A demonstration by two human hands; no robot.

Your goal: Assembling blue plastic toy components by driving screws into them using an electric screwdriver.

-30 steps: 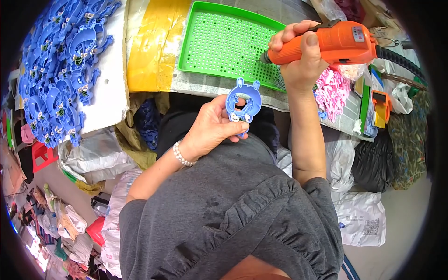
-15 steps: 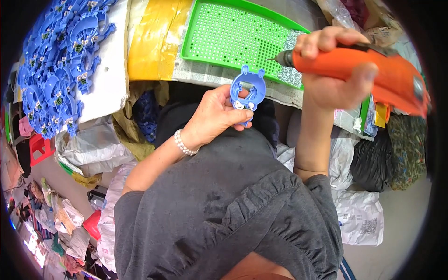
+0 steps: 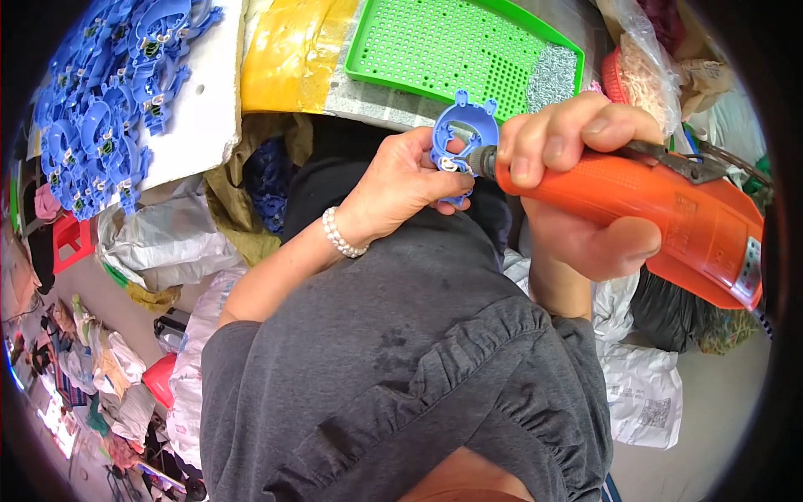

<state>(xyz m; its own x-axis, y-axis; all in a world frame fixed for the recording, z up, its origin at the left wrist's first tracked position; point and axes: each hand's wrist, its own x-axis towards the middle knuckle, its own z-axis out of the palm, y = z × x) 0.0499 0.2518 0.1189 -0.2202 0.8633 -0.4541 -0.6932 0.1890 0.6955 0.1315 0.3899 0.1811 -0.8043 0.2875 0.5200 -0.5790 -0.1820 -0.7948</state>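
My left hand (image 3: 391, 177), with a beaded bracelet at its wrist, pinches a blue plastic ring-shaped part (image 3: 473, 112) with two small ears at its top. White bits show on the lower end of that part, beside my thumb. My right hand (image 3: 556, 138) is wrapped around an orange electric screwdriver (image 3: 661, 205), held nearly level. Its dark chuck points left and meets the lower part of the blue piece. The bit's tip is hidden there, so I cannot tell whether it sits in a screw.
A green perforated tray (image 3: 435, 50) lies beyond my hands, with small silvery screws (image 3: 554, 77) heaped at its right end. Several similar blue parts (image 3: 100, 117) are piled on a white board (image 3: 201, 92) at left. Bags surround my lap; a red basket (image 3: 616, 79) stands far right.
The electric screwdriver has come down and left from above the tray, and its chuck now meets the blue part. My left hand holds the part slightly farther right.
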